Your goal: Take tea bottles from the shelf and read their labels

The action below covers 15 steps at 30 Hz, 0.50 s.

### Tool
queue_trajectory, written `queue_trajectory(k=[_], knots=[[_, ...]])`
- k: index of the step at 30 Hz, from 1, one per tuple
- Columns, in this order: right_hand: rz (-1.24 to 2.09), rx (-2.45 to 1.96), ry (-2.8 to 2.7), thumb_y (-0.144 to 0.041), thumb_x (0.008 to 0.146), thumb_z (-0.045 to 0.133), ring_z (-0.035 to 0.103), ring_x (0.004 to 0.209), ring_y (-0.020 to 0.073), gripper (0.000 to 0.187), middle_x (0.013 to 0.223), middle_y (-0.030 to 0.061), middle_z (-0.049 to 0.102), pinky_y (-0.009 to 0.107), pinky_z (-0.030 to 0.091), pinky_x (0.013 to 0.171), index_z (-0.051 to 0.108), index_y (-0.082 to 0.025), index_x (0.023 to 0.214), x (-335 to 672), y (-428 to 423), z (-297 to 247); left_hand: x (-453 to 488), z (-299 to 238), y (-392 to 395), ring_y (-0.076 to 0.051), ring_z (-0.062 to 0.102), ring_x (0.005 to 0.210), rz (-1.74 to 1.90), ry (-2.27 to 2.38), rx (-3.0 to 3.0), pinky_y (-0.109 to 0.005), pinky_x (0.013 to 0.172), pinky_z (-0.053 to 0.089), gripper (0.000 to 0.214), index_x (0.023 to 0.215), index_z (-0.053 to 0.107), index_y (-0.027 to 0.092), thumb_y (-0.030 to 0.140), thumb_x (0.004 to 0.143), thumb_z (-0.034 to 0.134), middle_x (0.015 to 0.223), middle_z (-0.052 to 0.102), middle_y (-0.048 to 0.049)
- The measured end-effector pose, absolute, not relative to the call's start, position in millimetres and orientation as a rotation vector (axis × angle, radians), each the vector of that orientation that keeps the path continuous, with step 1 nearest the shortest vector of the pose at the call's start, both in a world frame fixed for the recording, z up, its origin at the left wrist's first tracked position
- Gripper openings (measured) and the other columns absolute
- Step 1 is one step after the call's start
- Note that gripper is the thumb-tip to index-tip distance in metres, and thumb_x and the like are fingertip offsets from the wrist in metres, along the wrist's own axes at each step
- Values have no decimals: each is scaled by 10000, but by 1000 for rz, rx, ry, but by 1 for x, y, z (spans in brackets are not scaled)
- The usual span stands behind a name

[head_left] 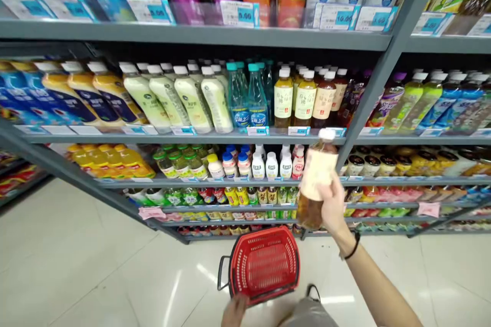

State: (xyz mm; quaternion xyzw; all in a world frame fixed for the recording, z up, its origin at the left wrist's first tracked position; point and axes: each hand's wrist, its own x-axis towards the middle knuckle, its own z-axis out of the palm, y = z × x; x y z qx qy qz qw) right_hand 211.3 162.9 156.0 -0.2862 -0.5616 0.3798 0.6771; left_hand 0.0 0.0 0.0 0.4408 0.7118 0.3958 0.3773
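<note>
My right hand is closed around a bottle of brown tea with a white cap and a cream label. It holds the bottle slightly tilted in front of the lower shelves, above and right of the red shopping basket. Inside, the basket shows only its slotted red walls and floor. At the basket's near left rim, my left hand appears to grip the edge; its fingers are blurred and partly out of frame. Similar tea bottles with cream and pale labels stand on the shelf behind.
A grey shelf rack carries rows of drinks over several levels, with price tags along its edges. A slanting grey post divides it on the right. Pale floor tiles lie below, and a black basket handle sticks out left.
</note>
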Motion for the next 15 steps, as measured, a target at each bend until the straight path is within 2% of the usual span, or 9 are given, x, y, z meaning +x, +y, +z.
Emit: queue_trajectory(k=[3,4,5,7,9,12,15], knots=[[1055,-813,-1268,-510,882,776,675,1266,307,621,1368,156,695,410,584,1067,644,-161,1378,186,95,85,-19,-6,-14,-191,579,641,1095,1734,1082,-341,645,509,720,780,665,150,831,920,478,680,603,-44],[1072,-874,-1276,-494,886,779,660,1297,306,621,1394,153,683,408,572,1088,639,-163,1392,179,74,66,-23,1,-15,-191,571,665,1156,1685,1077,-336,656,503,751,831,691,152,858,906,445,747,639,-61],[1079,-923,-1287,-477,900,769,653,1313,304,619,1414,153,672,409,566,1099,625,-164,1414,174,54,51,-26,11,-15,-187,568,694,1264,1574,1072,-328,676,503,702,977,725,145,802,929,483,875,691,-88],[1083,-986,-1349,-438,922,751,637,1340,301,630,1456,153,643,410,557,1114,577,-175,1467,166,17,33,-27,37,-16,-166,574,736,1288,1319,1127,-301,697,509,586,1274,685,173,662,981,550,1151,705,-112],[1085,-1025,-1440,-403,916,758,658,1306,299,661,1449,153,646,399,580,1076,529,-190,1499,158,-14,30,-25,62,-18,-176,624,844,1223,1121,1186,-298,809,541,594,1386,628,193,560,926,706,1228,692,-112],[1148,-1079,-1517,-374,920,757,702,1207,280,682,1392,149,673,385,598,1018,459,-211,1512,145,-44,39,-20,80,-30,-189,662,900,1215,1024,1103,-269,829,556,633,1285,661,170,374,743,915,1125,722,-88],[1382,-985,-1447,-427,934,755,660,1283,282,750,1462,153,623,414,549,1088,375,-247,1555,135,-55,46,-22,80,-43,-164,664,831,1394,1007,936,-221,746,544,549,1116,693,154,328,664,952,985,729,-48]])
